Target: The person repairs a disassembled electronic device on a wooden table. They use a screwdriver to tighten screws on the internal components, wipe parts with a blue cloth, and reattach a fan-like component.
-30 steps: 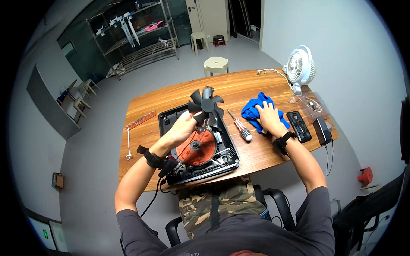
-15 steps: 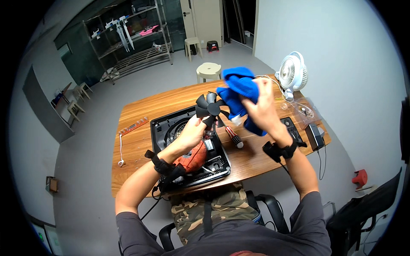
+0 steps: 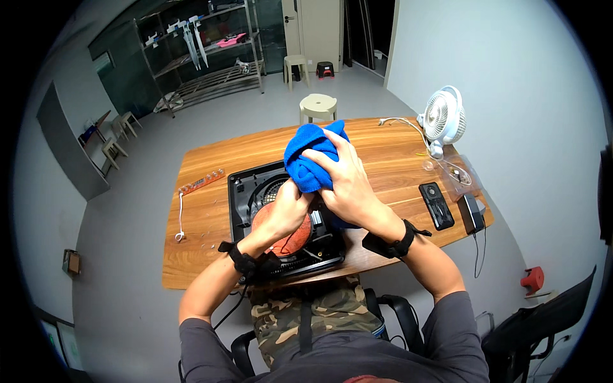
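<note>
My right hand (image 3: pixel 348 182) grips the bunched blue cloth (image 3: pixel 308 155), which covers the black bladed fan seen earlier. Directly beneath the cloth, my left hand (image 3: pixel 288 210) has its fingers curled, apparently still round that fan, now almost wholly hidden. Both hands meet over an open black appliance casing (image 3: pixel 240 195) lying near the front of the wooden table (image 3: pixel 242 147). Inside the casing sit a round orange-red part (image 3: pixel 290 239) and a vented ring. The screwdriver seen earlier is hidden behind my right hand and arm.
A black tool case (image 3: pixel 436 204), a charger-like black box (image 3: pixel 471 212), a clear plastic tray (image 3: pixel 458 179) and a white fan (image 3: pixel 442 115) are on the right. An orange power strip (image 3: pixel 201 182) with a white cable lies left. A stool (image 3: pixel 318 102) stands beyond the table.
My right hand lifted the blue cloth off the table, carried it leftward and brought it down over the fan in my left hand, covering it.
</note>
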A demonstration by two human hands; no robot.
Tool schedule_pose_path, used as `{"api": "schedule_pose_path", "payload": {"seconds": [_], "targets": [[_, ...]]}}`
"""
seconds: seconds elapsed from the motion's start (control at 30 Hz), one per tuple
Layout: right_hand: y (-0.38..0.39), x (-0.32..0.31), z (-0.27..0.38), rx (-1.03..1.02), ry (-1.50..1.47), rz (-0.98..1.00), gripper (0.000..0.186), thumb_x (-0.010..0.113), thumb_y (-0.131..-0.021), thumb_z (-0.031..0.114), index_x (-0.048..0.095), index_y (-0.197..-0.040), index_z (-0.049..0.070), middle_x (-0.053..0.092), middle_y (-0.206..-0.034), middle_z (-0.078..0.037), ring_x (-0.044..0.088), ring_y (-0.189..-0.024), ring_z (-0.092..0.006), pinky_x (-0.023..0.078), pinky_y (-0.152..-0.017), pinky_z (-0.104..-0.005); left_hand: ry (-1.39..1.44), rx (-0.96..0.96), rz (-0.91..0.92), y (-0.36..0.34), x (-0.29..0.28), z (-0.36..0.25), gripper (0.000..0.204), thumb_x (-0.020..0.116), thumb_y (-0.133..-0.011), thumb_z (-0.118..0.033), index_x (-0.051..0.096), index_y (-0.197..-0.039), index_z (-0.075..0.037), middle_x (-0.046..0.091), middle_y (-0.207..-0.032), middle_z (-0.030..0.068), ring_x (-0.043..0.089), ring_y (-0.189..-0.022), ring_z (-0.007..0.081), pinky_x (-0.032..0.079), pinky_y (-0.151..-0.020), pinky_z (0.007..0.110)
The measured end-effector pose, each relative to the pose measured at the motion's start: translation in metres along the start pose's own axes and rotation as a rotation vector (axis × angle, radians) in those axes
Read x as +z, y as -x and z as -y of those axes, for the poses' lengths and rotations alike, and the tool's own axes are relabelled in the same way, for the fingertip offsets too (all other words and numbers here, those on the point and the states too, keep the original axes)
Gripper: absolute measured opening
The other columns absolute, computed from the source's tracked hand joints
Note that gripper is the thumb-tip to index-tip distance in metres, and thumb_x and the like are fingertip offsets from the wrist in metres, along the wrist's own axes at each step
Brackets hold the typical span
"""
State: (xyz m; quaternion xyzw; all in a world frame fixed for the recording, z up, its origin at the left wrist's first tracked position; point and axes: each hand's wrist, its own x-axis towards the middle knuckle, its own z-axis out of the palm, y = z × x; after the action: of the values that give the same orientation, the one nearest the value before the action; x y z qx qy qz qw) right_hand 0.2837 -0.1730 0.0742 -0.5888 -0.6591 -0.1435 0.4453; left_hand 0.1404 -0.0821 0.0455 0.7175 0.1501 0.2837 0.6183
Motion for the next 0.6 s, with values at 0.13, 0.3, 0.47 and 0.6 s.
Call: {"api": "schedule_pose_path", "payload": {"seconds": [0.13,0.3,0.47,0.6], "targets": [[-0.008,0.006,0.009,-0.027,0.06,-0.035,0.054,0.073,-0.079,0.014,0.062,-0.131,0.018,0.041,-0.149,-0.025,0.042,-0.135,-0.047,0.038,-0.11,-0.056,0.072,0.048,-0.046,0.002,-0.003,-0.005,0.016,0.049,-0.106,-0.014,0.058,-0.101,-0.002,0.058,-0.078,0.0017,0.055,-0.068,0.0105,0.046,-0.061,0.028],[-0.016,0.009,0.009,0.088,-0.044,-0.025,0.048,0.066,-0.081,0.005,0.061,-0.128,0.012,0.045,-0.144,-0.025,0.047,-0.131,-0.0492,0.04,-0.111,-0.0529,-0.043,0.013,0.019,0.008,-0.018,-0.004,0.016,0.05,-0.105,-0.011,0.054,-0.116,0.0,0.062,-0.095,0.0039,0.056,-0.075,0.009,0.05,-0.065,0.027],[-0.017,0.01,-0.004,0.103,-0.109,-0.025,0.052,0.063,-0.076,0.0,0.06,-0.127,0.011,0.047,-0.141,-0.027,0.052,-0.122,-0.0514,0.046,-0.105,-0.0514,-0.005,0.017,0.073,0.019,-0.029,0.007,0.017,0.049,-0.107,-0.013,0.055,-0.116,-0.001,0.064,-0.097,0.0019,0.056,-0.078,0.007,0.049,-0.068,0.024],[-0.022,0.001,-0.027,0.209,-0.182,-0.041,0.052,0.056,-0.075,-0.005,0.057,-0.126,0.0,0.057,-0.128,-0.023,0.057,-0.122,-0.0439,0.046,-0.107,-0.0455,0.028,0.032,0.038,0.033,-0.03,-0.003,0.018,0.05,-0.108,-0.018,0.059,-0.11,-0.002,0.066,-0.094,0.0028,0.057,-0.073,0.0067,0.048,-0.063,0.023]]}}
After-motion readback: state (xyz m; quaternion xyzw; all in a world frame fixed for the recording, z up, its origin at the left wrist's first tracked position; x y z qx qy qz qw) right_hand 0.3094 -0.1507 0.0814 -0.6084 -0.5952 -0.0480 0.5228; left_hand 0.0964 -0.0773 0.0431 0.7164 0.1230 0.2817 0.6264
